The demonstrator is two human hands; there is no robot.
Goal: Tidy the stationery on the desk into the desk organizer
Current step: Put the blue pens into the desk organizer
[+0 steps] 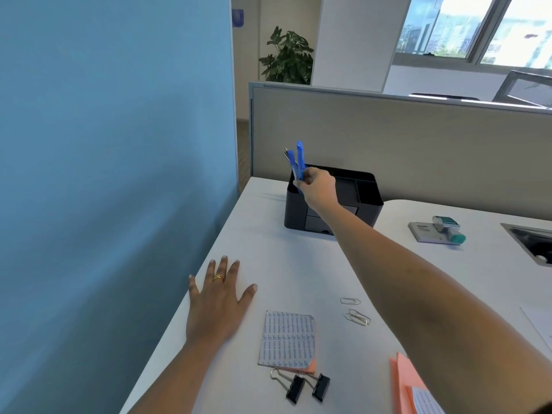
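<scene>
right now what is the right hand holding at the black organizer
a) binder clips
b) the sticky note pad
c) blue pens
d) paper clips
c: the right hand grips a bunch of blue pens at the organizer, while the binder clips, paper clips and sticky note pad lie on the desk.

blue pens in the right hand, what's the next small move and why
Probably lower the blue pens into the left end of the black desk organizer and let go: the right hand grips them upright right there, while paper clips and binder clips lie on the desk.
</scene>
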